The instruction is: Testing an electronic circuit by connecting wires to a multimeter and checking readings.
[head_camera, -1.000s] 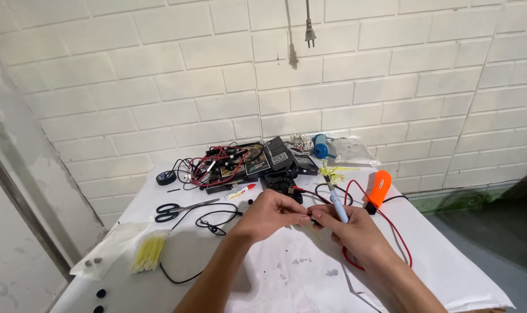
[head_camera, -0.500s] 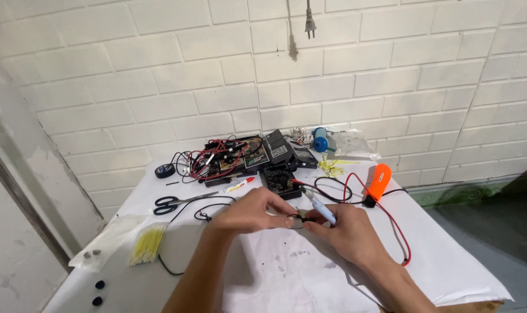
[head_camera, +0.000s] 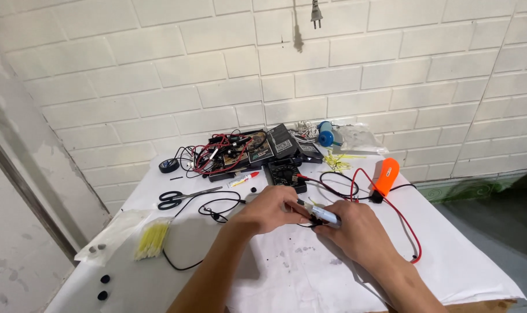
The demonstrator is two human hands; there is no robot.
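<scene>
My left hand [head_camera: 267, 210] and my right hand [head_camera: 351, 228] meet over the middle of a table covered with a white sheet [head_camera: 286, 272]. My right hand holds a slim pen-like tool [head_camera: 320, 214] with a blue and white body, lying almost flat and pointing left. My left hand's fingertips pinch at the tool's tip, where thin dark wires gather. What sits between those fingertips is hidden. A black multimeter [head_camera: 285, 173] lies just beyond the hands, with red and black leads [head_camera: 402, 223] trailing to the right.
Black scissors [head_camera: 176, 198] and a bundle of yellow ties [head_camera: 152, 239] lie at the left. A pile of circuit boards and wires [head_camera: 234, 149] sits against the white brick wall. An orange device [head_camera: 385, 175] stands at the right. A black tape roll [head_camera: 169, 166] rests at the back left.
Both hands have drifted slightly left and toward me. The pen-like tool has tilted from upright to nearly flat in my right hand.
</scene>
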